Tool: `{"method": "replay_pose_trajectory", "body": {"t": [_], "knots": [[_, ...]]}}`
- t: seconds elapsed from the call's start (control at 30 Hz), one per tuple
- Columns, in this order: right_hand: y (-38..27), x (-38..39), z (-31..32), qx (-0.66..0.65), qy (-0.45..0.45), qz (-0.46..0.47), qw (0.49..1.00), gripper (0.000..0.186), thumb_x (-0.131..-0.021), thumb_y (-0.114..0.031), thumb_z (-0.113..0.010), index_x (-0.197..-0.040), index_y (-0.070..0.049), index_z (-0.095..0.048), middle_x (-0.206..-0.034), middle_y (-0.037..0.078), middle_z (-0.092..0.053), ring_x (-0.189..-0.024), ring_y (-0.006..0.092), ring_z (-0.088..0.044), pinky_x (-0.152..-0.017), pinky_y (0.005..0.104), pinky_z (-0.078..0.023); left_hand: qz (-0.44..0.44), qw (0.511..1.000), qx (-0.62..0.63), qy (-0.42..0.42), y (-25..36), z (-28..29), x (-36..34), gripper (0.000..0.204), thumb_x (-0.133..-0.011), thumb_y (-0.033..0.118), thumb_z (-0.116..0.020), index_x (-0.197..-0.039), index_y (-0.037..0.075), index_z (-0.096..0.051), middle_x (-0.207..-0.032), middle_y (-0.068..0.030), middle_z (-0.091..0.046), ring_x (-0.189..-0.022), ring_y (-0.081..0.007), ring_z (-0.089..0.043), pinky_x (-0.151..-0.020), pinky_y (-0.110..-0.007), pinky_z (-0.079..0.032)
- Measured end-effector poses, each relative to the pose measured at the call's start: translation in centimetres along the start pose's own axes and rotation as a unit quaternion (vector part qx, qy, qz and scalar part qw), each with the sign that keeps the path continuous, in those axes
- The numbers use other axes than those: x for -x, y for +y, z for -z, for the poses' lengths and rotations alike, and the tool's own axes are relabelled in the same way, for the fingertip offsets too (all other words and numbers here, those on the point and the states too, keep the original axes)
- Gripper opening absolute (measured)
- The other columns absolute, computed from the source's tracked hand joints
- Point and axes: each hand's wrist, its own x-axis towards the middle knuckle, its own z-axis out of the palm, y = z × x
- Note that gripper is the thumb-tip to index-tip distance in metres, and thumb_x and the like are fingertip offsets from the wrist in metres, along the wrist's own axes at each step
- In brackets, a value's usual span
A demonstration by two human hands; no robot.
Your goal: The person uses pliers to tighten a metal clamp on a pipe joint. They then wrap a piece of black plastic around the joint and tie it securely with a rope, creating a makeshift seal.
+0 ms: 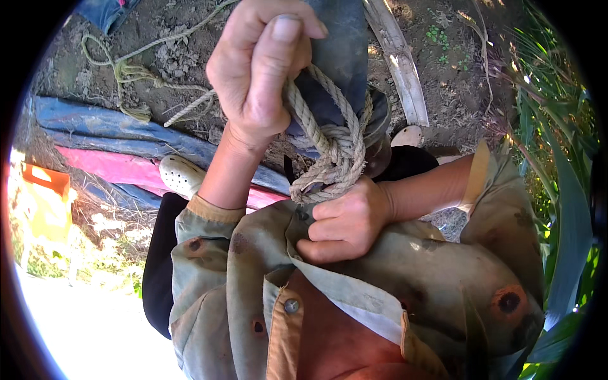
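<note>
A thick, pale rope is looped and knotted in front of me. My left hand is a raised fist at the top, closed around the rope; two strands run from it down into the knot, and a rope end sticks out on its left. Below the knot, close to my body, my right hand is curled shut at the bottom loop; its fingers hide how much rope is inside. Dark blue material lies behind the knot, and I cannot make out what it is.
More thin rope lies tangled on bare soil at the upper left. Blue sheeting and a red-pink strip stretch across the left. A beige clog, an orange object, a wooden plank and green leafy plants surround me.
</note>
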Motion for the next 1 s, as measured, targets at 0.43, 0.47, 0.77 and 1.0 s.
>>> {"method": "replay_pose_trajectory", "body": {"t": [0.43,0.47,0.77,1.0], "knots": [[-1.3,-0.2,-2.0,0.151,0.020,-0.085,0.985,0.023,-0.074,-0.026,-0.073,-0.085,-0.011,-0.060,-0.056,-0.006,-0.042,-0.047,0.0056,-0.048,-0.034,0.0212,-0.035,-0.160,0.886,-0.355,-0.253,3.4,1.0,-3.6,0.004,-0.081,0.011,-0.064,-0.082,0.010,-0.060,-0.071,-0.0029,-0.062,-0.062,-0.0224,-0.057,-0.062,-0.032,-0.046],[-1.4,-0.2,-2.0,0.149,0.027,-0.085,0.985,0.022,-0.074,-0.026,-0.073,-0.085,-0.011,-0.060,-0.056,-0.006,-0.043,-0.047,0.0057,-0.048,-0.034,0.0214,-0.035,-0.211,0.839,-0.418,-0.278,4.5,1.1,-4.2,0.005,-0.080,0.012,-0.065,-0.082,0.010,-0.060,-0.071,-0.0027,-0.062,-0.063,-0.0224,-0.057,-0.062,-0.033,-0.046],[-1.6,0.3,-1.9,0.158,0.048,-0.073,0.984,0.017,-0.077,-0.025,-0.066,-0.083,-0.011,-0.058,-0.059,-0.004,-0.046,-0.051,0.0090,-0.052,-0.038,0.0244,-0.041,0.200,0.811,-0.510,-0.204,9.7,3.9,-0.6,0.016,-0.087,0.006,-0.055,-0.102,0.005,-0.059,-0.082,-0.0164,-0.062,-0.077,-0.0288,-0.064,-0.068,-0.037,-0.049],[-1.0,0.6,-2.2,0.147,0.058,-0.052,0.986,0.020,-0.075,-0.024,-0.071,-0.084,-0.010,-0.060,-0.058,-0.004,-0.047,-0.049,0.0088,-0.051,-0.037,0.0239,-0.039,0.007,0.770,-0.504,-0.391,3.4,5.1,-3.4,0.023,-0.082,0.001,-0.055,-0.104,0.010,-0.056,-0.101,-0.0108,-0.062,-0.102,-0.0290,-0.057,-0.095,-0.043,-0.037]]}}
